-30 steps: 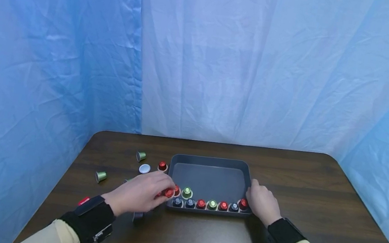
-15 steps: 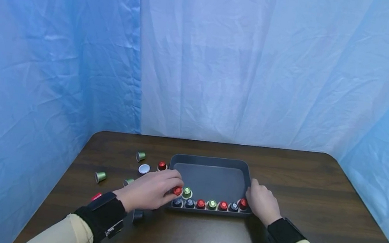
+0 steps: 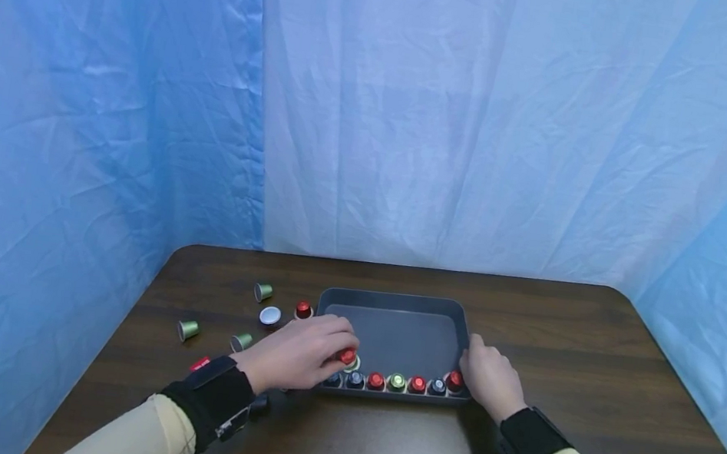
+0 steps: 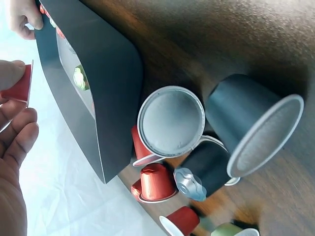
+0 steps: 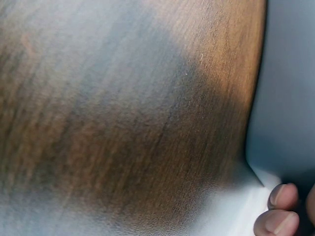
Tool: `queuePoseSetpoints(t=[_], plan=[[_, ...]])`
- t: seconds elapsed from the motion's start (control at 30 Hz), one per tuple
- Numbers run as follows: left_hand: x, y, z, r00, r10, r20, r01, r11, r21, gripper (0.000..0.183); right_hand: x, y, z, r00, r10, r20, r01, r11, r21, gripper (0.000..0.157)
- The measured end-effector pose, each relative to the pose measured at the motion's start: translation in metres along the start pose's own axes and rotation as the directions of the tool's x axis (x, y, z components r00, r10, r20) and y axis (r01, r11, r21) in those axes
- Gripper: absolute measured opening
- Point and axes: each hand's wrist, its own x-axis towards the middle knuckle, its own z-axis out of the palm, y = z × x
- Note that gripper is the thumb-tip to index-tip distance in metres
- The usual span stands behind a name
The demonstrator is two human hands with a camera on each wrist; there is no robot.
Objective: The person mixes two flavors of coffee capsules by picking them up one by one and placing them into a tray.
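My left hand [image 3: 300, 350] pinches a red coffee capsule [image 3: 347, 357] above the front left part of the dark grey tray [image 3: 395, 302]. In the left wrist view the red capsule [image 4: 18, 88] is between thumb and fingers, its foil rim facing right. Along the tray's front edge stands a row of blue, red and green capsules, including a green capsule [image 3: 397, 382]. Another green one behind that row is partly hidden by the held capsule. At the tray's right side, my right hand [image 3: 492, 377] grips the rim; its fingertips [image 5: 279, 223] curl at the edge in the right wrist view.
Loose capsules lie left of the tray: green ones [image 3: 188, 330], a white-lidded one [image 3: 270, 315] and a red one [image 3: 304, 310]. Near the left wrist are dark capsules [image 4: 253, 123] and several red ones [image 4: 156, 182]. Blue curtains [image 3: 456, 116] hang behind the wooden table [image 3: 597, 353].
My left hand has moved right along the tray with the red capsule, from its left edge to over the green capsule. My right hand and the tray have stayed put.
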Motion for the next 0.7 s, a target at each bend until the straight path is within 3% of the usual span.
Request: queuePoseSetpoints(t=[0.5, 0.7], plan=[[0.016, 0.0, 0.013, 1.0, 0.011, 0.013, -0.011, 0.999, 0.032, 0.035, -0.001, -0.001, 0.0, 1.0, 0.006, 0.006, -0.006, 1.0, 0.0, 0.035], [0.023, -0.001, 0.018, 0.998, -0.04, 0.054, 0.039, 0.999, 0.009, 0.036, -0.001, 0.0, 0.0, 1.0, 0.003, 0.003, -0.003, 1.0, -0.003, 0.035]])
